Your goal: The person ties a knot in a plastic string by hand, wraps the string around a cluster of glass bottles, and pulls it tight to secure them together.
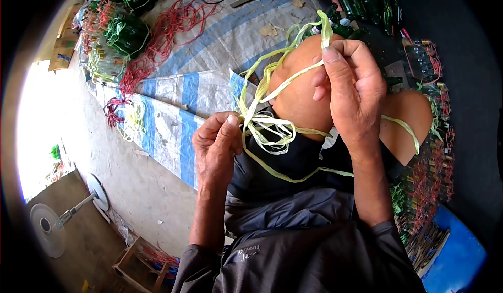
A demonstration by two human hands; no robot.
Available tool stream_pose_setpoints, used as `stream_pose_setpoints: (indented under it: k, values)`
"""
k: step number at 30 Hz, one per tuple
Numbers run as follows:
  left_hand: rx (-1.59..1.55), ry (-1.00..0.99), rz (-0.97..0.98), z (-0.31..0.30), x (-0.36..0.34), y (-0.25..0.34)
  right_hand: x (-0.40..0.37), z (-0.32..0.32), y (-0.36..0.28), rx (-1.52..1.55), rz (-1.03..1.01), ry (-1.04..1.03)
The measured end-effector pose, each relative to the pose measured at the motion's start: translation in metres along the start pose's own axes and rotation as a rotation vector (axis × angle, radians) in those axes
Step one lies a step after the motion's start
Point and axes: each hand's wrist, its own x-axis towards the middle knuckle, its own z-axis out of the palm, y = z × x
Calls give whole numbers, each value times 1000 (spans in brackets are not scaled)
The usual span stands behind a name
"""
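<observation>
My left hand (217, 146) pinches a knot of pale yellow-green plastic twine (264, 128) between thumb and fingers, just above my lap. My right hand (351, 91) is raised higher and grips another length of the same twine, which runs taut down to the left hand. Loose loops of twine hang between the two hands and drape over my bare knees (301, 91). One strand trails past my right wrist to the right.
A blue-and-white striped tarp (173, 130) covers the concrete floor. Red twine (167, 31) lies in heaps on it, beside bundles of green bottles (126, 33). More bottles (367, 2) stand at the top right. A standing fan (57, 222) lies at the lower left.
</observation>
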Motion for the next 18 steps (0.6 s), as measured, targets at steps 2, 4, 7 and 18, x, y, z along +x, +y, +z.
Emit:
stream_pose_setpoints:
  k: [2, 4, 7, 18]
  values:
    - [-103, -13, -22, 1, -1, 0, 0, -5, 6, -75, -11, -35]
    - [-81, -14, 19, 2, -2, 0, -1, -1, 7, -239, -178, 1]
    - [-41, -4, 51, 5, -5, 1, -8, 0, -4, -385, -241, -15]
    - [-5, -13, 93, 12, -12, 5, -22, 22, -5, -537, -341, -443]
